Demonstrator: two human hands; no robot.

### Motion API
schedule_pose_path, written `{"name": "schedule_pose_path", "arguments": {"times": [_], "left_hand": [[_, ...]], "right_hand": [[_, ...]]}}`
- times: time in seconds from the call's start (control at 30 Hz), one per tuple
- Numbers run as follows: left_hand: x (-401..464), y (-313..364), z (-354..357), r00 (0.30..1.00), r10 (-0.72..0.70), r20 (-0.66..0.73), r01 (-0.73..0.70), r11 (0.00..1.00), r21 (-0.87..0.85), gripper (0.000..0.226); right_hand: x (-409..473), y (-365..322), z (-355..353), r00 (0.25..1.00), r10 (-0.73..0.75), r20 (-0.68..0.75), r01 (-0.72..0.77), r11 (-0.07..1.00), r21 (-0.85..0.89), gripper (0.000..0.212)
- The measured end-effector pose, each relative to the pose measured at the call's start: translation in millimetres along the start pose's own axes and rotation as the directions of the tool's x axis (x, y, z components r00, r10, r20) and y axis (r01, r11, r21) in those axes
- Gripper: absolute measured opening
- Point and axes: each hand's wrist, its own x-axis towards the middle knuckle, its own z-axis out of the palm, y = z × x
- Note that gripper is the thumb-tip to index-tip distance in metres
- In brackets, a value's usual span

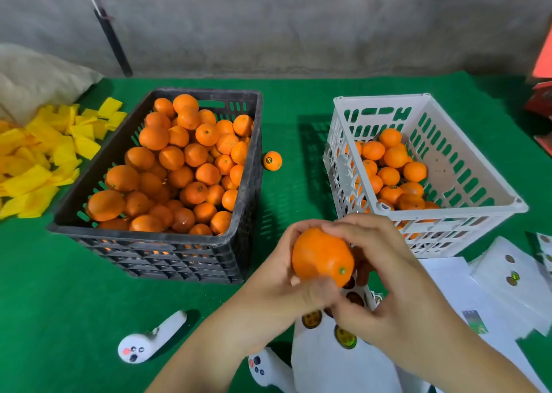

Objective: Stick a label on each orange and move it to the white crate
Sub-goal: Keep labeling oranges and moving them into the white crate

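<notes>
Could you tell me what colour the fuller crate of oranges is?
Black, seen in the head view: the black crate.

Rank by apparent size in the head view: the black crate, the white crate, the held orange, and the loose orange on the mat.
1. black crate
2. white crate, close behind it
3. held orange, though nearness to the camera enlarges it
4. loose orange, farther away, so its true size against the held one is unsure

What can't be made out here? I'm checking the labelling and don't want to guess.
All in the head view:
- Whether the held orange carries a label: the right hand covers its far side, and the left hand its underside.
- The print on the stickers on the sheet: too small and blurred.
- The lower oranges in the white crate: hidden by its near wall.
- The red boxes: cut off by the right edge.
</notes>
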Motion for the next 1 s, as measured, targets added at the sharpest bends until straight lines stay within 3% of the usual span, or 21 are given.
{"name": "schedule_pose_path", "arguments": {"times": [0.1, 0.17, 0.2, 0.27, 0.33, 0.4, 0.47, 0.5, 0.57, 0.63, 0.7, 0.77, 0.87, 0.93, 1.0], "left_hand": [[5, -6, 0, 0.999, 0.009, 0.044, -0.012, 0.998, 0.064, 0.087], [8, -10, -5, 1.0, 0.003, 0.001, -0.004, 0.995, 0.104, 0.088], [9, -10, -8, 1.0, 0.01, -0.025, -0.007, 0.991, 0.132, 0.087], [10, -9, -14, 0.998, 0.036, -0.042, -0.027, 0.978, 0.205, 0.085], [13, -6, -20, 0.998, 0.06, -0.021, -0.053, 0.972, 0.229, 0.084], [17, 0, -28, 0.997, 0.076, 0.0, -0.074, 0.975, 0.208, 0.082], [23, 8, -40, 0.996, 0.092, -0.019, -0.084, 0.962, 0.259, 0.079], [27, 13, -46, 0.994, 0.105, -0.04, -0.087, 0.944, 0.318, 0.076], [36, 24, -62, 0.986, 0.148, -0.082, -0.089, 0.866, 0.491, 0.068], [48, 38, -81, 0.973, 0.21, -0.098, -0.075, 0.687, 0.723, 0.06], [61, 49, -95, 0.973, 0.227, -0.048, -0.09, 0.564, 0.821, 0.057], [73, 54, -106, 0.988, 0.155, 0.009, -0.101, 0.597, 0.796, 0.055], [96, 64, -120, 1.0, 0.022, -0.021, -0.005, 0.809, 0.588, 0.042], [112, 72, -133, 0.987, 0.02, -0.159, 0.061, 0.867, 0.494, 0.026], [124, 75, -141, 0.989, 0.023, -0.148, 0.061, 0.841, 0.538, 0.016]], "right_hand": [[9, 5, -12, 0.993, 0.042, -0.113, -0.04, 0.999, 0.026, 0.069], [21, 18, -29, 0.972, 0.041, -0.23, -0.048, 0.999, -0.022, 0.064], [28, 27, -38, 0.953, 0.087, -0.29, -0.106, 0.993, -0.05, 0.065], [43, 44, -55, 0.892, 0.311, -0.329, -0.355, 0.931, -0.082, 0.085], [49, 59, -66, 0.859, 0.468, -0.209, -0.492, 0.867, -0.081, 0.1], [42, 60, -61, 0.837, 0.546, 0.039, -0.548, 0.835, 0.047, 0.096], [30, 52, -44, 0.781, 0.542, 0.309, -0.613, 0.758, 0.22, 0.073], [26, 51, -35, 0.778, 0.511, 0.365, -0.616, 0.736, 0.281, 0.057], [22, 47, -21, 0.799, 0.475, 0.368, -0.598, 0.685, 0.415, 0.046], [23, 45, -16, 0.803, 0.444, 0.398, -0.596, 0.597, 0.536, 0.06], [28, 43, -9, 0.821, 0.41, 0.397, -0.569, 0.652, 0.501, 0.056], [32, 44, 1, 0.851, 0.419, 0.316, -0.523, 0.723, 0.452, 0.035], [41, 51, 8, 0.859, 0.496, 0.123, -0.485, 0.716, 0.502, 0.017], [46, 55, 8, 0.838, 0.527, 0.143, -0.495, 0.625, 0.603, 0.051], [52, 55, 13, 0.798, 0.523, 0.301, -0.566, 0.477, 0.672, 0.079]]}}
